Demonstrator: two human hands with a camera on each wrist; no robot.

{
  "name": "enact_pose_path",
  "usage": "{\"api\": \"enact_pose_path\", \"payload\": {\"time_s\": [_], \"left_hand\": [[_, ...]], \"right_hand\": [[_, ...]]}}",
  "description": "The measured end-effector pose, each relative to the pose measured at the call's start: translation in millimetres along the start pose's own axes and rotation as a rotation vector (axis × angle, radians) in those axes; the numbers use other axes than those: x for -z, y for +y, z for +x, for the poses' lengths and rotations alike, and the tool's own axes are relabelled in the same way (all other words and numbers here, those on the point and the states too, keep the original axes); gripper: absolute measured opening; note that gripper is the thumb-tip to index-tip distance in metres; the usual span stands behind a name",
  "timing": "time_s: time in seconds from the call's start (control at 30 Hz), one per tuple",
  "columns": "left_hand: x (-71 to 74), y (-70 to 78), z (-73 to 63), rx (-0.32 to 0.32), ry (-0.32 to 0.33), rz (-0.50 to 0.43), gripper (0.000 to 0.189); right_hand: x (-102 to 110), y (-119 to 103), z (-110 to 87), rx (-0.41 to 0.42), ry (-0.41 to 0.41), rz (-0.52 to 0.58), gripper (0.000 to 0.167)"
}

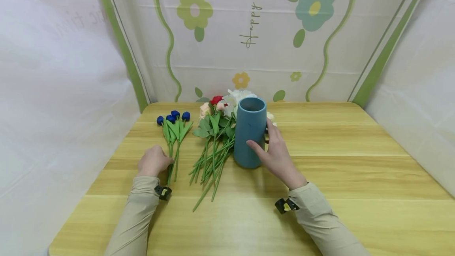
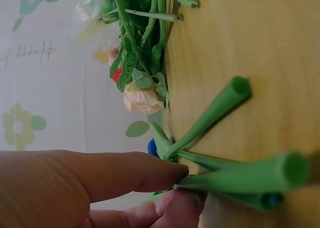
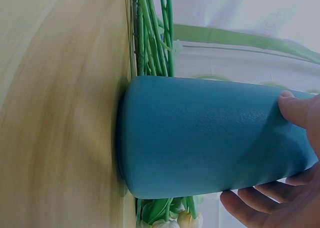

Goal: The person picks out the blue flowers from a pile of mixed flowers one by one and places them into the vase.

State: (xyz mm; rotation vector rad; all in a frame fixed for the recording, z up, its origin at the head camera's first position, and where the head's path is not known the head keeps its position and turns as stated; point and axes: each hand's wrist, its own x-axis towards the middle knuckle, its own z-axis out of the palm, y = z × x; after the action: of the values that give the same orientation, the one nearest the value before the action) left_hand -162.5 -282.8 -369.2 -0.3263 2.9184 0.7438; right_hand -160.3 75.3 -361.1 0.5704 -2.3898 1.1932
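On the table's left side lie several artificial blue tulips (image 1: 186,116) with green leaves and stems. My left hand (image 1: 153,161) pinches a green tulip stem (image 2: 250,177) between thumb and fingertips, low down near the cut ends. Other tulip stems lie close beside those fingers. A tall blue vase (image 1: 249,137) stands upright near the middle of the table, its mouth facing up. Around its right side my right hand (image 1: 279,155) holds it, thumb on the near face and fingers curving behind. The right wrist view shows the vase's base down on the wood.
Between tulips and vase lies a bunch of artificial flowers, with green stems (image 1: 213,169) toward me, a red rose (image 1: 216,100), a peach rose (image 2: 142,100) and white blooms (image 1: 232,98) partly behind the vase. A printed curtain (image 1: 220,54) hangs behind the wooden table (image 1: 337,177).
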Motion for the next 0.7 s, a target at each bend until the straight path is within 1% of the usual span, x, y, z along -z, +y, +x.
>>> {"api": "enact_pose_path", "payload": {"time_s": [0.23,0.47,0.7], "left_hand": [[2.7,-0.6,-1.8,-0.022,0.018,-0.026,0.043],[5.4,-1.3,-2.2,-0.038,0.026,-0.075,0.042],[9.4,-0.2,-3.7,-0.035,0.068,-0.104,0.045]], "right_hand": [[0.0,0.0,0.6,-0.001,-0.004,-0.005,0.088],[0.4,-0.4,-0.4,-0.009,-0.006,-0.003,0.088],[1.3,-1.7,-1.0,-0.012,-0.009,-0.010,0.089]]}}
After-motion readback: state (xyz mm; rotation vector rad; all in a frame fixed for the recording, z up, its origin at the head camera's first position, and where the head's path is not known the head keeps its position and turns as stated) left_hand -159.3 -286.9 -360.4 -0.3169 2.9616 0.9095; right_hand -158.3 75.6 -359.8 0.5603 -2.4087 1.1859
